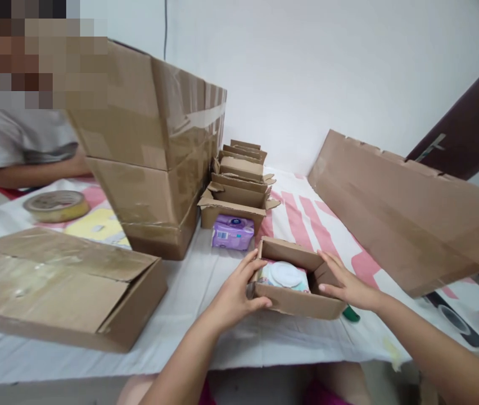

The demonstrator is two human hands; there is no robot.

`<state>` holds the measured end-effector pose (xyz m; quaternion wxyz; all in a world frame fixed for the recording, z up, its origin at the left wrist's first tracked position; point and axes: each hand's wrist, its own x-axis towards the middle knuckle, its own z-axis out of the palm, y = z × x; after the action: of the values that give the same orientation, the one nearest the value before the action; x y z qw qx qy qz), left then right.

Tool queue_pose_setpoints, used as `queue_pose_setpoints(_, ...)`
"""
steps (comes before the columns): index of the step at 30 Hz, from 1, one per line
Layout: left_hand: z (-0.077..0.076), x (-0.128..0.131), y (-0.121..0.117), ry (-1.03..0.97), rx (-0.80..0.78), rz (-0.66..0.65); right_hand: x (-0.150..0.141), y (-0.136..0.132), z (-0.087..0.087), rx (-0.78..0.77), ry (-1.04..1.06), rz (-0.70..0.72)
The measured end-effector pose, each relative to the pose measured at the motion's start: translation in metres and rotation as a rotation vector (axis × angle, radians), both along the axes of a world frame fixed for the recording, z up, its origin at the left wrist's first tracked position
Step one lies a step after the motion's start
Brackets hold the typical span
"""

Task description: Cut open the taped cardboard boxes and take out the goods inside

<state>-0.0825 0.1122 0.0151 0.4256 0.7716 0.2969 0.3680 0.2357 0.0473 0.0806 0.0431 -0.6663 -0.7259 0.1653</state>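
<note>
In front of me an open cardboard box (302, 304) stands on the cloth-covered table. My left hand (237, 292) grips its left end, the thumb on the near wall and the fingers at the far left corner. At the right end my right hand (351, 284) holds the box with its fingers over the far rim and its thumb at the near side. Inside, toward the left, lies a pack of wet wipes (285, 275) with a white lid. A purple pack of wipes (233, 232) rests just beyond the box, to the left.
Several open boxes (235, 216) line up behind the purple pack. Tall taped cartons (150, 152) and a flat closed box (54, 287) stand left, near a tape roll (57, 205). A cardboard panel (412, 214) leans at right. A person's arm (37, 173) shows at far left.
</note>
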Motion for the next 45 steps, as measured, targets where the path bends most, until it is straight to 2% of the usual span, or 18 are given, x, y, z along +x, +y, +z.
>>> queue_pose_setpoints(2, 0.000, 0.000, 0.000, -0.018, -0.005, -0.002, -0.003, 0.002, 0.006, 0.067, -0.088, 0.033)
queue_pose_setpoints(6, 0.001, 0.001, -0.001, -0.029, 0.003, -0.005, -0.028, 0.007, 0.024, 0.326, -0.197, 0.176)
queue_pose_setpoints(8, 0.001, 0.001, -0.001, -0.029, 0.011, -0.010, -0.044, 0.014, 0.028, 0.257, -0.162, 0.236)
queue_pose_setpoints(10, 0.002, 0.000, -0.001, -0.025, 0.013, -0.013, -0.059, 0.023, 0.027, 0.071, -0.152, 0.249)
queue_pose_setpoints(12, 0.003, 0.000, -0.002, -0.023, 0.010, -0.014, -0.071, 0.033, 0.024, -0.092, -0.206, 0.250)
queue_pose_setpoints(14, 0.004, -0.001, -0.002, -0.021, 0.007, -0.019, -0.080, 0.040, 0.021, -0.178, -0.291, 0.258)
queue_pose_setpoints(17, 0.005, -0.001, -0.003, -0.018, 0.003, -0.020, -0.089, 0.046, 0.019, -0.189, -0.347, 0.270)
queue_pose_setpoints(24, 0.006, 0.002, -0.005, 0.001, 0.034, -0.026, -0.088, 0.048, 0.016, -0.205, -0.272, 0.264)
queue_pose_setpoints(29, 0.005, 0.004, -0.008, -0.001, 0.049, -0.020, -0.078, 0.046, 0.005, -0.157, -0.105, 0.283)
queue_pose_setpoints(32, 0.004, 0.004, -0.008, 0.017, 0.078, -0.006, -0.075, 0.046, 0.005, -0.069, -0.098, 0.276)
queue_pose_setpoints(36, 0.003, -0.001, -0.009, 0.040, 0.101, 0.048, -0.078, 0.043, 0.020, 0.102, -0.119, 0.292)
queue_pose_setpoints(42, 0.007, -0.009, -0.012, 0.029, 0.118, 0.128, -0.087, 0.030, 0.065, 0.300, -0.040, 0.294)
queue_pose_setpoints(45, 0.011, -0.017, -0.014, -0.014, 0.138, 0.196, -0.083, 0.017, 0.083, 0.444, 0.054, 0.191)
